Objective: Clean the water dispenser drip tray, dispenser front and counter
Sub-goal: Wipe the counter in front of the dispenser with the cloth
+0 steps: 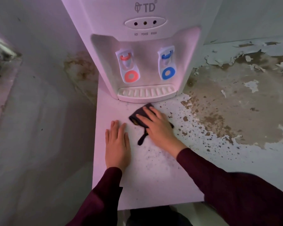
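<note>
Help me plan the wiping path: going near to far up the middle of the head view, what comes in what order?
Left hand → right hand pressing the dark cloth → drip tray → red tap and blue tap → indicator lights.

dispenser (144, 46) behind | drip tray (146, 93) before it | cloth (142, 116) on counter (153, 168)

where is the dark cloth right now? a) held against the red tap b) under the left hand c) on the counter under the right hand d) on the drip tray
c: the dark cloth lies flat on the counter with the right hand pressing on it, just in front of the drip tray; the left hand rests bare on the counter.
</note>
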Demonstrator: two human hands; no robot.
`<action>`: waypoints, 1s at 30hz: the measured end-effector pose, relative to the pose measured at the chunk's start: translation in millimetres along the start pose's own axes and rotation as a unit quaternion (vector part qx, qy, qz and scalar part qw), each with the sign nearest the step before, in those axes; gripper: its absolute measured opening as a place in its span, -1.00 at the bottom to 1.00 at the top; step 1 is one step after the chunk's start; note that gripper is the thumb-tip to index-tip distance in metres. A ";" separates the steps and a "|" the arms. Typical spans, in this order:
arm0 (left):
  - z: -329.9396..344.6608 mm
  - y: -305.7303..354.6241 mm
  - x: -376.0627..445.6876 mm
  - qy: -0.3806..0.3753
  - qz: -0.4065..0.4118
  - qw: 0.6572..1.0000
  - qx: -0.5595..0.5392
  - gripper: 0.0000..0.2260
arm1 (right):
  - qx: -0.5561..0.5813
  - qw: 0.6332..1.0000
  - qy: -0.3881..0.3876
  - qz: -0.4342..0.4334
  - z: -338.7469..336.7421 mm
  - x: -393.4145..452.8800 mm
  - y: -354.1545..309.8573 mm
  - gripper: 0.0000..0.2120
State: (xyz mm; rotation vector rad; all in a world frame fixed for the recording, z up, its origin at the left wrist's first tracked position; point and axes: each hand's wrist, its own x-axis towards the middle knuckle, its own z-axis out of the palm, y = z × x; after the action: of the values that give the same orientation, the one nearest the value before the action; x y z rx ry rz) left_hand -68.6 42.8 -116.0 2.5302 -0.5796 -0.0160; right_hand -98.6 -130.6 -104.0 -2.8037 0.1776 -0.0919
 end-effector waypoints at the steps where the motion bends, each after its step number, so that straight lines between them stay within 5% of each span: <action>1: 0.5 0.0 -0.2 0.002 -0.001 1.000 -0.007 -0.64 | -0.001 0.999 -0.012 -0.034 4.7 10.9 -9.8 -0.48; 10: -11.4 -0.8 -0.6 0.072 -0.025 0.986 -0.150 -0.54 | 0.000 0.989 -0.066 -0.134 28.1 45.8 -67.6 -0.51; 22: -42.2 -7.5 -49.6 0.030 -0.055 0.989 -0.135 -0.66 | 0.025 0.973 -0.073 -0.217 24.2 -116.0 -46.7 -0.64; 30: -17.6 8.0 -72.8 0.008 -0.032 0.999 -0.025 -0.66 | 0.046 0.998 -0.024 0.036 -17.0 -87.0 31.4 -0.62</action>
State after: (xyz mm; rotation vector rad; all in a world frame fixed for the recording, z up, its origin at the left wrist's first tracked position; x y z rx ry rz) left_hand -135.6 75.1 -104.5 2.4979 -0.4852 -0.0326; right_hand -189.7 -153.9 -102.1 -2.7015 0.2574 -0.0156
